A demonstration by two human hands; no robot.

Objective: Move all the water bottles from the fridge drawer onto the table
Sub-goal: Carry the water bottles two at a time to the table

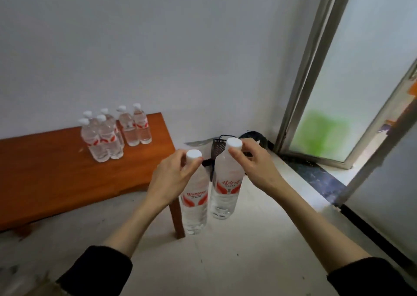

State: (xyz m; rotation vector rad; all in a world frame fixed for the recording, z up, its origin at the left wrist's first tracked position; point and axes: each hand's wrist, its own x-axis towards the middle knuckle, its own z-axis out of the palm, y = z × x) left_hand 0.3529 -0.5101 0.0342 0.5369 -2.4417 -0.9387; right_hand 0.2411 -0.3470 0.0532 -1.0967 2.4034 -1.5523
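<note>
My left hand (171, 178) grips the neck of a clear water bottle (194, 203) with a white cap and red label, hanging upright in the air just right of the table's near corner. My right hand (252, 164) pinches the neck of a second bottle (224, 189) of the same kind, held beside the first and a little higher. Several more bottles (112, 133) stand grouped on the brown wooden table (56, 178) against the wall, at its far right part. The fridge drawer is out of view.
A dark basket (220, 146) and a black object (255, 137) sit on the floor in the corner behind the held bottles. At the right a door (338, 97) with frosted glass stands open over a dark threshold (320, 178). Pale floor tiles lie below.
</note>
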